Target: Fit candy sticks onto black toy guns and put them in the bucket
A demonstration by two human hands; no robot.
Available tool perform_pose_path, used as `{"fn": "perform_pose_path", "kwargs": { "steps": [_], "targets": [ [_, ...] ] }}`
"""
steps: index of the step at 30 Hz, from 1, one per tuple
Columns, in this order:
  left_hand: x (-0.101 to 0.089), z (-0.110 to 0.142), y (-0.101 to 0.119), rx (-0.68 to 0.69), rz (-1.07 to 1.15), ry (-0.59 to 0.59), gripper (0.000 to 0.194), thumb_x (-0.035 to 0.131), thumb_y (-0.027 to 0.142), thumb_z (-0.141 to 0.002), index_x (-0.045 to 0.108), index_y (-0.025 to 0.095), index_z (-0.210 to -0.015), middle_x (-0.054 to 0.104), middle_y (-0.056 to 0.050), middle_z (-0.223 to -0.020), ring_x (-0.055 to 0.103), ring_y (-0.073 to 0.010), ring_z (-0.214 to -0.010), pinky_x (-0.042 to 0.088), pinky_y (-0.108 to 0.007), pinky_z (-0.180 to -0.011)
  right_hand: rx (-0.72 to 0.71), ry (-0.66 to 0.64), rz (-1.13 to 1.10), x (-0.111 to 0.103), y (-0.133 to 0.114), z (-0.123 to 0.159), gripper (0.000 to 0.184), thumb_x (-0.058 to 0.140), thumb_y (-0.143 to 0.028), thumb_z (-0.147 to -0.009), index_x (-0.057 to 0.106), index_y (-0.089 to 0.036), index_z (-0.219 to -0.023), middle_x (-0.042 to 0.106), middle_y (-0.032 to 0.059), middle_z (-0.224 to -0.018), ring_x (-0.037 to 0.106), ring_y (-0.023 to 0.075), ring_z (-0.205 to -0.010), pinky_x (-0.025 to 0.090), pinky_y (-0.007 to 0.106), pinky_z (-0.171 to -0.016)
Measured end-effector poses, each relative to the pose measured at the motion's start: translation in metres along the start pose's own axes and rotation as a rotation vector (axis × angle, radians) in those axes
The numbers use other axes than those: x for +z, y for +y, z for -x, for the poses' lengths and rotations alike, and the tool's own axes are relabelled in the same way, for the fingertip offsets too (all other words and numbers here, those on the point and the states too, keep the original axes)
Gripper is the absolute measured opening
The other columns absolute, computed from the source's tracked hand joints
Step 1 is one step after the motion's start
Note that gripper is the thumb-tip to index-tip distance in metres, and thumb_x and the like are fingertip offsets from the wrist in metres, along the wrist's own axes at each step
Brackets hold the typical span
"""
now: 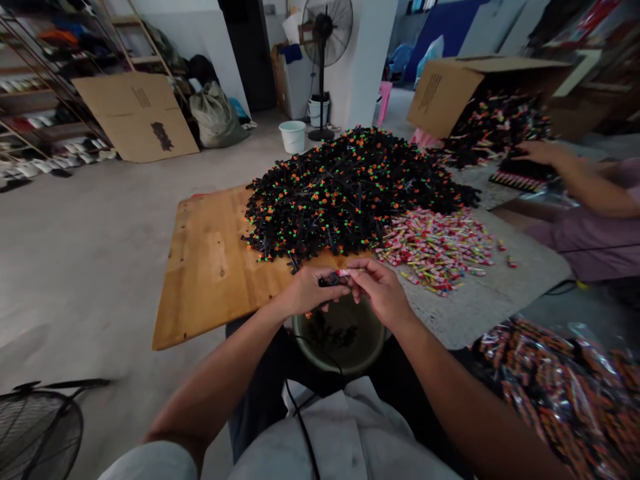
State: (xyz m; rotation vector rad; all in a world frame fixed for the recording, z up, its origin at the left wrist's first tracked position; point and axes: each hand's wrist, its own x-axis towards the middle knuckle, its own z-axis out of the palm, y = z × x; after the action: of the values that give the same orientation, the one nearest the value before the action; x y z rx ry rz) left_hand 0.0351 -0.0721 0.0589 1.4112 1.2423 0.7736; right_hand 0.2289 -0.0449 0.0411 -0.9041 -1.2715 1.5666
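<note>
Above a basin [367,327] in my lap, my two hands meet at the near edge of the tables. My left hand [309,288] is closed around a small black plastic toy piece [329,281], and an orange tip shows below the fingers. Pinched in my right hand [380,292] is a small pink-and-white tube [343,273], its end against or close to the black piece. Fingers hide whether the two are joined. Several dark pieces lie in the basin. Beyond my hands rises a heap of black toy pieces [345,187] with orange and green tips.
Small pink tubes [440,247] are piled on the grey table [525,267], beside the wooden board [200,273]. At right, a co-worker's hand [543,153] reaches near an open cardboard box [445,93]. Packed plastic bags [555,393] lie low right; a fan [37,427] stands low left.
</note>
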Motion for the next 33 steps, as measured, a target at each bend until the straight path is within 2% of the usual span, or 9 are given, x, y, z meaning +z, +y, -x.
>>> {"fn": "perform_pose_path", "kwargs": {
  "steps": [4, 11, 16, 22, 24, 29, 33],
  "targets": [
    [-0.003, 0.003, 0.009, 0.019, -0.086, -0.067, 0.026, 0.077, 0.044, -0.088, 0.074, 0.018, -0.087, 0.067, 0.002, -0.066, 0.061, -0.01, -0.049, 0.041, -0.018, -0.044, -0.003, -0.026, 0.024, -0.004, -0.001, 0.0, 0.034, 0.083, -0.05, -0.083, 0.074, -0.021, -0.097, 0.068, -0.0021, -0.071, 0.057, 0.0109, -0.053, 0.044, 0.025, -0.049],
    [-0.008, 0.005, 0.014, 0.056, -0.24, -0.21, 0.028, 0.071, 0.045, -0.093, 0.08, 0.022, -0.107, 0.071, 0.003, -0.073, 0.062, -0.0096, -0.052, 0.044, -0.019, -0.05, -0.031, -0.049, 0.123, -0.007, -0.009, 0.002, 0.031, 0.082, -0.049, -0.085, 0.075, -0.02, -0.095, 0.069, -0.0008, -0.071, 0.059, 0.0126, -0.054, 0.048, 0.027, -0.053],
    [-0.007, 0.005, 0.015, 0.033, -0.237, -0.232, 0.029, 0.068, 0.046, -0.095, 0.08, 0.022, -0.107, 0.069, 0.003, -0.072, 0.061, -0.0092, -0.05, 0.042, -0.018, -0.047, -0.008, -0.053, 0.113, -0.009, -0.005, 0.003, 0.033, 0.083, -0.05, -0.085, 0.076, -0.02, -0.097, 0.07, -0.0003, -0.071, 0.06, 0.0128, -0.054, 0.048, 0.028, -0.053],
    [-0.006, 0.004, 0.018, 0.002, -0.228, -0.197, 0.024, 0.071, 0.042, -0.092, 0.08, 0.021, -0.1, 0.068, 0.004, -0.067, 0.058, -0.0089, -0.047, 0.04, -0.018, -0.045, -0.02, -0.066, 0.147, -0.016, 0.005, 0.003, 0.033, 0.08, -0.05, -0.088, 0.077, -0.02, -0.102, 0.072, 0.0008, -0.075, 0.062, 0.0131, -0.058, 0.051, 0.028, -0.057],
    [-0.005, 0.005, 0.021, -0.004, -0.239, -0.194, 0.022, 0.072, 0.04, -0.09, 0.08, 0.021, -0.097, 0.068, 0.003, -0.066, 0.059, -0.0093, -0.046, 0.039, -0.018, -0.045, 0.024, -0.07, 0.092, -0.016, 0.008, 0.003, 0.034, 0.082, -0.05, -0.085, 0.077, -0.02, -0.1, 0.071, 0.0006, -0.074, 0.061, 0.0128, -0.057, 0.051, 0.028, -0.055],
    [-0.001, 0.009, 0.026, -0.026, -0.288, -0.196, 0.021, 0.07, 0.038, -0.091, 0.079, 0.021, -0.098, 0.069, 0.004, -0.069, 0.06, -0.009, -0.045, 0.04, -0.017, -0.043, 0.239, -0.098, -0.143, -0.014, 0.01, 0.002, 0.041, 0.092, -0.05, -0.069, 0.078, -0.019, -0.092, 0.066, -0.0017, -0.066, 0.053, 0.0095, -0.047, 0.044, 0.024, -0.043],
    [-0.001, 0.011, 0.029, -0.028, -0.31, -0.199, 0.022, 0.07, 0.039, -0.091, 0.08, 0.022, -0.102, 0.065, 0.006, -0.06, 0.056, -0.0087, -0.04, 0.036, -0.018, -0.041, 0.249, -0.098, -0.128, -0.016, 0.012, 0.003, 0.041, 0.092, -0.05, -0.069, 0.079, -0.019, -0.092, 0.065, -0.002, -0.065, 0.053, 0.0096, -0.047, 0.044, 0.023, -0.043]
  ]
}}
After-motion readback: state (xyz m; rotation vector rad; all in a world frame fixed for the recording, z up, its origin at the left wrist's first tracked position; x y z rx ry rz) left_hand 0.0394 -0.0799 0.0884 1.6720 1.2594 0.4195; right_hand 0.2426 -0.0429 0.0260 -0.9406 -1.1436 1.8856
